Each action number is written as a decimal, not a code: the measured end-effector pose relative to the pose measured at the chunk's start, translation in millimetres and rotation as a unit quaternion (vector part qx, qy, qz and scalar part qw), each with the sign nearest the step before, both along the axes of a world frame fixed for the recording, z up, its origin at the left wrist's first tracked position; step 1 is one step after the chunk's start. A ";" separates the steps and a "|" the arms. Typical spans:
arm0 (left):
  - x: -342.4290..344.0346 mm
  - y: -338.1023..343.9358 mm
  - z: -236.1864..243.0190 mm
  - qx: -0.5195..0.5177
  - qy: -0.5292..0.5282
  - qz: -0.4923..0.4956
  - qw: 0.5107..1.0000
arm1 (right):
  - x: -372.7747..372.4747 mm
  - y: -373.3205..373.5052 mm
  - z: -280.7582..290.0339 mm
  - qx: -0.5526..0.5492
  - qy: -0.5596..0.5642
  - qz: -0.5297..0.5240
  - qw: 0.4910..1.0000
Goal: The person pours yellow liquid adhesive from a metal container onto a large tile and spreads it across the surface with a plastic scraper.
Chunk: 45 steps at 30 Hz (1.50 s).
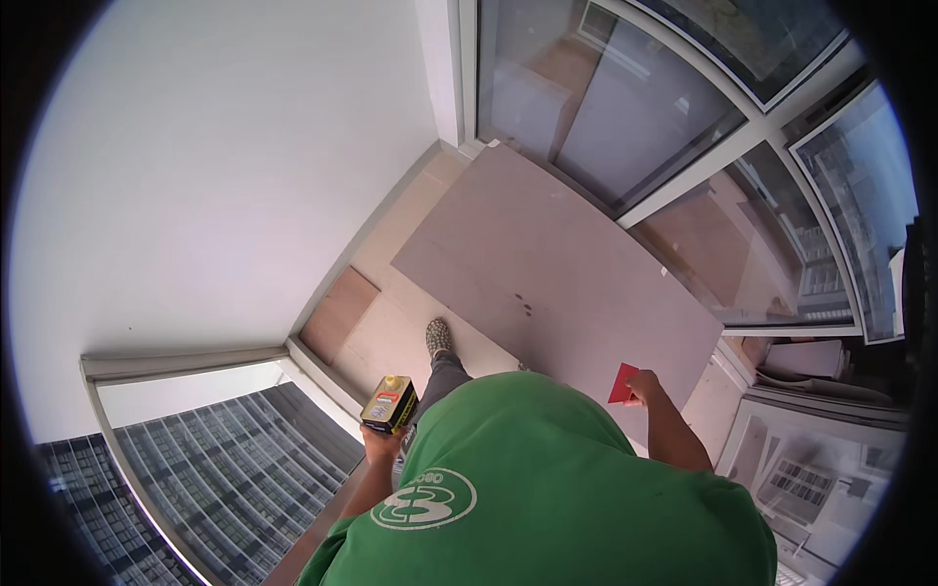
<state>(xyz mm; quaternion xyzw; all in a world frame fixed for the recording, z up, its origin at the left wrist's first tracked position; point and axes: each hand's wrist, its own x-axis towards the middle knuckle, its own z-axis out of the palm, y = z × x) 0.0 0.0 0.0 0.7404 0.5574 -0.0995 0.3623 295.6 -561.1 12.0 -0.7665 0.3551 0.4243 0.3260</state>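
Observation:
In my left hand (380, 445), at the lower left, is a boxy yellow-and-black can (388, 407) with a pale yellow cap on top. The fingers wrap round its lower part. My right hand (639, 387) pinches a flat red piece (619, 384), thin like a card or a plastic scraper. It is over the near right part of a large greyish-pink board (547, 230); whether it touches the surface I cannot tell. A few dark spots (525, 305) mark the middle of the board.
Glass panes (664, 107) in white frames border the board's far right side. A white wall (234, 176) rises at left, with a window (225, 459) below it. A brown panel (337, 313) lies by the wall. My shoe (439, 337) stands on the tiled floor.

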 end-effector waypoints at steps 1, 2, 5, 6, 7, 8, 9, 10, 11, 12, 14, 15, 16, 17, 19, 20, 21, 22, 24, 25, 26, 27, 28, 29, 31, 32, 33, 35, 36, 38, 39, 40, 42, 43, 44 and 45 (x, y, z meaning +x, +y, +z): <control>-25.8 -9.9 11.8 -0.020 0.026 -0.011 0.999 | -38.1 -15.7 21.0 -0.019 0.028 -0.027 0.999; -21.3 -3.8 18.4 -0.037 0.064 -0.042 0.996 | -69.2 -32.8 47.8 -0.040 0.047 -0.059 0.996; 96.4 125.0 -20.6 0.004 0.022 -0.144 0.989 | -74.0 41.9 30.5 -0.037 0.039 -0.080 0.995; 106.4 134.6 -16.0 0.010 0.030 -0.170 0.985 | -98.0 46.8 45.6 -0.041 0.041 -0.112 0.992; 141.6 154.2 -7.6 0.030 0.024 -0.198 0.979 | -102.2 62.2 46.1 -0.031 0.037 -0.132 0.990; 161.0 167.6 -4.6 0.041 0.047 -0.233 0.970 | -110.5 70.0 50.6 -0.025 0.039 -0.147 0.988; 175.9 179.1 1.1 0.052 0.070 -0.268 0.960 | -122.7 75.9 56.6 -0.020 0.042 -0.160 0.986; 197.3 179.8 7.5 0.063 0.081 -0.290 0.952 | -134.7 75.1 56.5 -0.025 0.045 -0.182 0.982; 220.4 180.8 20.0 0.084 0.084 -0.326 0.938 | -142.7 82.7 57.8 -0.026 0.048 -0.198 0.979; 239.0 184.4 26.9 0.103 0.071 -0.359 0.925 | -148.6 89.2 54.2 -0.017 0.051 -0.200 0.978; 273.4 183.6 39.4 0.109 0.040 -0.416 0.902 | -166.8 92.0 44.3 -0.006 0.053 -0.212 0.976; 295.7 184.1 50.2 0.103 0.023 -0.441 0.891 | -171.8 95.4 33.9 0.002 0.050 -0.223 0.974; 313.3 180.3 64.1 0.097 0.009 -0.463 0.881 | -177.1 96.4 25.4 0.010 0.049 -0.229 0.972; 338.0 172.3 80.8 0.102 0.008 -0.489 0.866 | -179.4 97.0 14.9 0.012 0.051 -0.236 0.970; 380.3 153.0 113.9 0.128 -0.004 -0.518 0.846 | -182.9 93.7 -1.4 0.013 0.056 -0.241 0.969; 401.9 141.5 133.7 0.134 -0.019 -0.536 0.833 | -180.1 89.2 -8.6 0.018 0.049 -0.237 0.970; 422.1 130.4 153.7 0.141 -0.032 -0.556 0.819 | -175.0 87.8 -15.1 0.023 0.043 -0.235 0.971; 438.3 117.2 172.2 0.170 -0.026 -0.581 0.796 | -174.4 86.2 -18.7 0.028 0.042 -0.232 0.972; 471.8 85.5 206.2 0.232 -0.011 -0.628 0.743 | -166.8 83.6 -25.0 0.039 0.023 -0.254 0.966; 485.8 69.4 220.5 0.261 -0.002 -0.650 0.714 | -166.6 79.4 -31.0 0.043 0.019 -0.259 0.965; 495.9 56.1 233.6 0.292 -0.002 -0.665 0.687 | -165.2 74.2 -33.9 0.042 0.021 -0.250 0.967; 505.7 43.5 244.3 0.328 -0.019 -0.683 0.652 | -162.8 71.1 -34.6 0.039 0.021 -0.242 0.969; 516.2 26.3 257.3 0.346 -0.022 -0.696 0.629 | -160.7 66.8 -35.2 0.035 0.022 -0.235 0.971; 526.0 8.4 270.1 0.363 -0.025 -0.707 0.606 | -159.9 58.9 -39.2 0.035 0.023 -0.235 0.971; 544.8 -18.2 290.9 0.389 -0.033 -0.728 0.563 | -155.1 46.2 -46.6 0.037 0.024 -0.231 0.972; 553.7 -31.4 299.9 0.402 -0.037 -0.738 0.541 | -153.7 40.7 -48.9 0.039 0.021 -0.238 0.970; 562.3 -45.5 307.6 0.418 -0.023 -0.743 0.521 | -151.5 35.4 -47.2 0.041 0.020 -0.244 0.969; 574.8 -75.3 320.1 0.447 0.003 -0.753 0.482 | -149.2 25.9 -43.2 0.041 0.019 -0.250 0.967; 578.2 -89.3 327.2 0.461 0.006 -0.757 0.464 | -147.9 21.1 -43.8 0.043 0.017 -0.250 0.967; 588.7 -110.6 336.7 0.476 0.009 -0.769 0.427 | -145.7 13.2 -45.6 0.050 0.018 -0.247 0.968; 592.1 -121.4 340.2 0.482 0.010 -0.775 0.408 | -147.4 11.7 -46.1 0.052 0.012 -0.254 0.966; 593.2 -133.0 343.7 0.488 0.009 -0.776 0.399 | -149.4 10.4 -46.6 0.054 0.006 -0.261 0.964; 600.7 -149.9 346.7 0.497 0.003 -0.784 0.373 | -154.4 8.6 -48.7 0.058 -0.001 -0.269 0.961; 602.8 -158.3 349.1 0.501 0.000 -0.787 0.360 | -158.2 8.6 -50.6 0.060 -0.002 -0.270 0.961; 603.4 -166.7 352.4 0.500 -0.005 -0.793 0.348 | -162.5 8.6 -52.8 0.062 -0.003 -0.272 0.960; 604.2 -174.1 353.9 0.503 -0.011 -0.795 0.338 | -166.7 8.0 -56.9 0.066 0.001 -0.275 0.959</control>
